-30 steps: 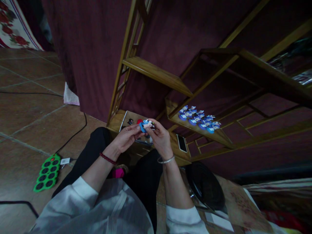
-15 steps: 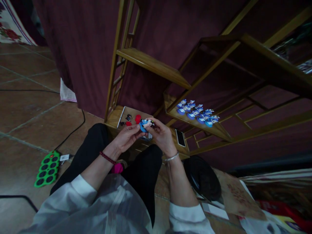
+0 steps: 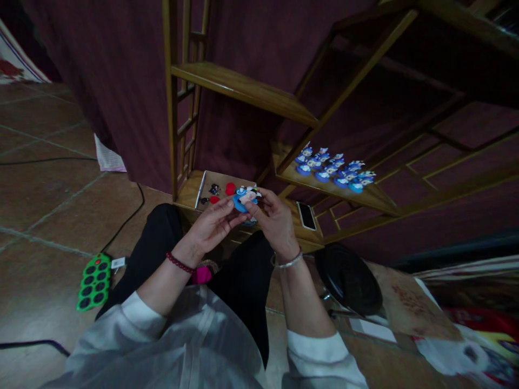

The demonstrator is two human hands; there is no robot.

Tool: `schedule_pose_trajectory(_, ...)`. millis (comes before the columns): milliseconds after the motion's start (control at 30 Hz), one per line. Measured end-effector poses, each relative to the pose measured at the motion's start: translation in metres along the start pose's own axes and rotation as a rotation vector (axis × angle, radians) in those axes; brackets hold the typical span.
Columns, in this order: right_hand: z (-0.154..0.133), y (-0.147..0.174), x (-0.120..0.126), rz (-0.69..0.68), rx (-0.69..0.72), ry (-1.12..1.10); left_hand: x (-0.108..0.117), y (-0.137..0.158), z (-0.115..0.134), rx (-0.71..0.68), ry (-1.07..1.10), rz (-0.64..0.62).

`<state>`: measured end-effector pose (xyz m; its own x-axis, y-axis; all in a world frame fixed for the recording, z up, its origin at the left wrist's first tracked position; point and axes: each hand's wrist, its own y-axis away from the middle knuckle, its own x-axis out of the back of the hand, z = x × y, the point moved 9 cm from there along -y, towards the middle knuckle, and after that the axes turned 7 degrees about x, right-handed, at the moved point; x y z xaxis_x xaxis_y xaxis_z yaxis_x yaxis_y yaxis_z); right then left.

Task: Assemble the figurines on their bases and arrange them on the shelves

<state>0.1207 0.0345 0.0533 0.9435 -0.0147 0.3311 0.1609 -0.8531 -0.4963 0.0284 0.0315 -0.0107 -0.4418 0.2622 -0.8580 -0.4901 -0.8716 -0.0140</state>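
Between my hands is a small figurine [image 3: 245, 196] with a round blue base and a pale and blue body, held tilted above a shallow box. My left hand [image 3: 213, 222] grips the blue base with thumb and fingers. On the figurine's other end, my right hand [image 3: 276, 222] has its thumb and fingers closed. The open box [image 3: 201, 186] behind them holds a red round piece [image 3: 230, 188], another red piece [image 3: 214, 200] and small dark pieces [image 3: 214, 189]. Several similar blue figurines [image 3: 324, 166] stand in rows on the shelf at the right.
A wooden shelf unit [image 3: 243, 92] with lattice rails rises in front of me. A phone [image 3: 306, 215] lies on its lowest board. On the tiled floor at left is a green power strip [image 3: 94, 282] with a cable. A black round object [image 3: 349, 281] sits at right.
The view has shifted slightly. In my hands the figurine has turned a little, so more of its pale body and blue base shows. Both hands keep hold of it.
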Motion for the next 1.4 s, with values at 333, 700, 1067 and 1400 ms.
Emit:
schedule_pose_trajectory(333,0.013,0.01,0.012,0.073,-0.001,-0.004,-0.001,-0.006,-0.011,0.05,0.015,0.057)
schedule_pose_trajectory(700,0.036,0.017,0.027,0.125,-0.111,-0.128,0.002,-0.015,-0.03,0.093,-0.014,0.116)
schedule_pose_trajectory(1067,0.04,0.032,0.047,0.056,-0.122,-0.043,0.003,-0.02,-0.058,0.172,-0.001,0.187)
schedule_pose_trajectory(1400,0.04,0.039,0.065,0.131,-0.133,-0.095,-0.007,-0.03,-0.067,0.197,-0.018,0.153)
